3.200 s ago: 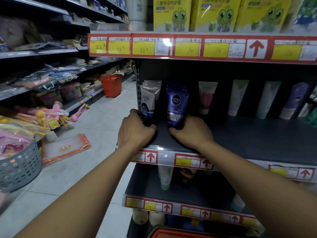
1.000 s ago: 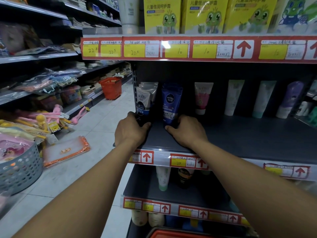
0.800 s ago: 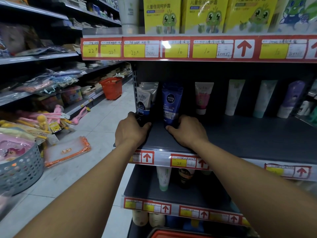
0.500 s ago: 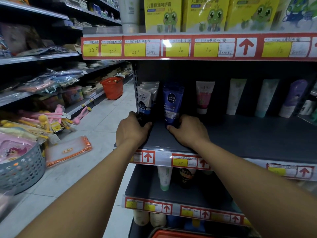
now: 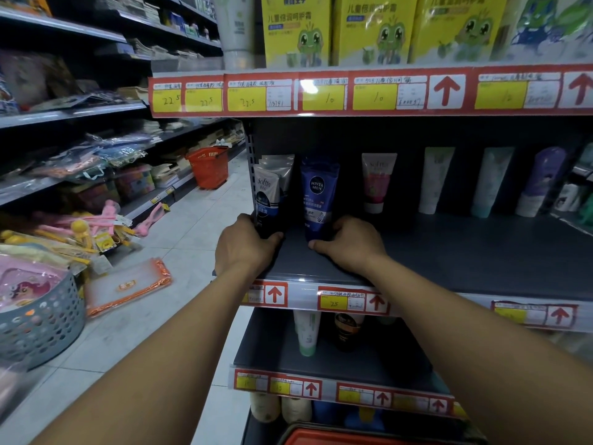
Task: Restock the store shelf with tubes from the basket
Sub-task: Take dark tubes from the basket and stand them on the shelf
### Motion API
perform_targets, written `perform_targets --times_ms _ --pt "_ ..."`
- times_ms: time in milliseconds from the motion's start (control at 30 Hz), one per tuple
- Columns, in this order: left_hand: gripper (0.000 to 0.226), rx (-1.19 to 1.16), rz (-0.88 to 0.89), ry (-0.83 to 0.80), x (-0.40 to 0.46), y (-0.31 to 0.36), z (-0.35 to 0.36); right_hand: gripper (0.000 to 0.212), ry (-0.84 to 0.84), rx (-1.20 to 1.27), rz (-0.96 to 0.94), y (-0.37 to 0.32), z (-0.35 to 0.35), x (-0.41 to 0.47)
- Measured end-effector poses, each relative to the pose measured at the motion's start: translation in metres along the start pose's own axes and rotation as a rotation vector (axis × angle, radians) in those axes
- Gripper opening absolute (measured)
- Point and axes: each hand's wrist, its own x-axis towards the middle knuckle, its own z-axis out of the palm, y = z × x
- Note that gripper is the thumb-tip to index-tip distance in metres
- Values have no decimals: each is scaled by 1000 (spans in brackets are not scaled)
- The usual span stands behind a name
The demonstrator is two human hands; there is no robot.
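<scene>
A dark grey shelf point(image 5: 449, 255) holds upright tubes. At its left end stands a grey Softto tube point(image 5: 268, 191) with more of the same behind it. My left hand point(image 5: 244, 247) grips its base, thumb on the right side. Beside it stands a blue Nivea Men tube point(image 5: 319, 191); my right hand point(image 5: 351, 245) grips its base with the thumb in front. Along the shelf's back stand a pink tube point(image 5: 378, 183), a white tube point(image 5: 436, 178), a teal tube point(image 5: 491, 181) and a purple tube point(image 5: 539, 181). The red basket point(image 5: 353, 437) shows only its rim at the bottom edge.
Yellow frog boxes point(image 5: 295, 30) fill the shelf above. The lower shelf point(image 5: 369, 358) holds a green-capped tube point(image 5: 306, 332) and a dark one. On the floor at left are a grey perforated basket point(image 5: 38, 326), an orange-edged pouch point(image 5: 128, 285) and, farther off, a red shopping basket point(image 5: 208, 167).
Both hands stay at the bases of the two tubes. Only the view shifts slightly.
</scene>
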Motion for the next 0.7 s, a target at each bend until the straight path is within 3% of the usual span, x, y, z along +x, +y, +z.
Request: perform_targets --times_ms 100,367,500,700 --pt "70 4 -22 -2 -5 1 -4 66 -40 -26 8 0 -6 -3" --pt "41 69 54 -40 -26 4 -19 54 -122 95 18 9 -33 -30" --pt "33 69 161 30 -59 13 -22 37 -42 242 -55 16 -44 -53" --pt "28 84 349 110 -95 27 -25 24 241 91 -214 33 -52 -95"
